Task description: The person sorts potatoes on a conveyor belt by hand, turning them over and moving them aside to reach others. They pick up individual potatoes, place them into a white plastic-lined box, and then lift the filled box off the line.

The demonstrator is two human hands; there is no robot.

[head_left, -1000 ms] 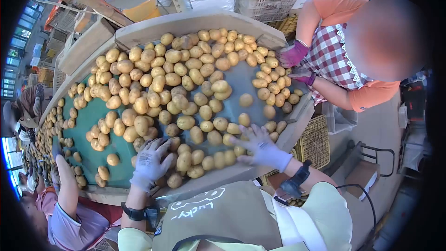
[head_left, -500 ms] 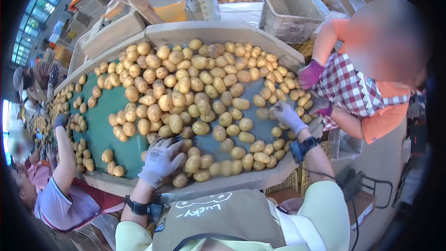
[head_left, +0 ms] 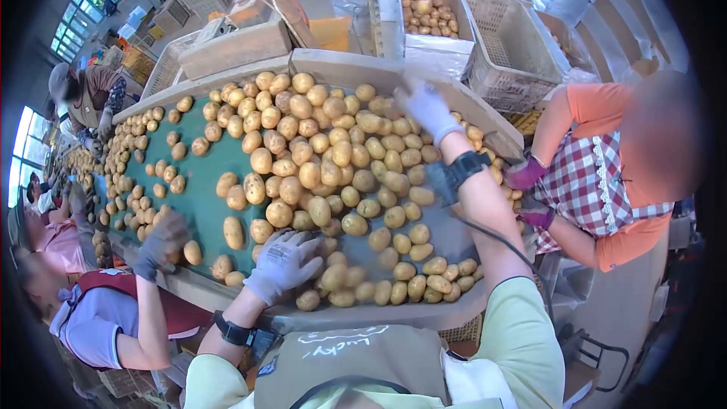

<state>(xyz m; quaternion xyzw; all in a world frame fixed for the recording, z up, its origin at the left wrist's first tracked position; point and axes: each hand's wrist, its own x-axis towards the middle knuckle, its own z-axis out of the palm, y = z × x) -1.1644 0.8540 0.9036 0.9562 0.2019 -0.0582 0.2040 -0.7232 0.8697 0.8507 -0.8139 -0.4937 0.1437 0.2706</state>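
Many potatoes [head_left: 309, 175] lie heaped on a sorting table with a green belt surface [head_left: 208, 216]. My left hand [head_left: 283, 263], in a pale glove, rests palm down with fingers spread on the potatoes near the table's front edge. Stretched out across the heap, my right hand [head_left: 425, 108], also gloved, is over the far side of the potatoes by the back wall [head_left: 348, 68]. Motion smears its fingers, so whether it holds anything cannot be made out.
A co-worker in a checked apron [head_left: 579, 174] stands at the right with purple gloves. Other co-workers are along the left, one gloved hand [head_left: 160, 246] over the belt. Behind the table stand a box of potatoes [head_left: 435, 45] and a plastic crate [head_left: 515, 79].
My right hand has moved from the right side of the heap to its far side. The view has shifted. The left co-worker's gloved hand has come nearer to my left hand.
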